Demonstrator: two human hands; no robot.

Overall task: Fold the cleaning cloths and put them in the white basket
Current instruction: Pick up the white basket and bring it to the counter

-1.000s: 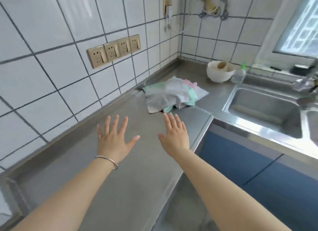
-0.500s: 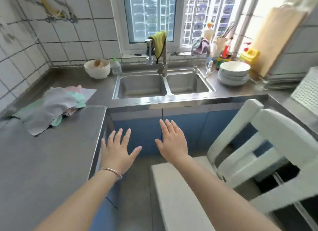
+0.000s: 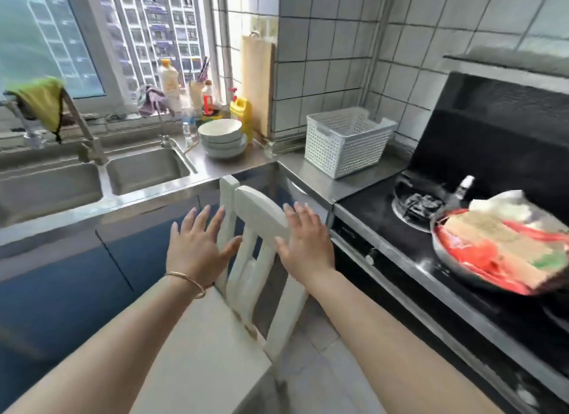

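View swung right, cloths gone | white lattice basket [image 3: 348, 142] on steel counter | left hand [image 3: 197, 247], right hand [image 3: 304, 244] grip nothing, fingers spread

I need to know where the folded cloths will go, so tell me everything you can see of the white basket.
The white basket is a rectangular bin, plastic by its look, with lattice-perforated walls and a solid rim. A handle slot shows in its near left end. It stands upright on the steel counter, in the corner by the tiled wall, between the stacked bowls and the stove. What shows of its inside looks empty. Nothing touches it but the counter.
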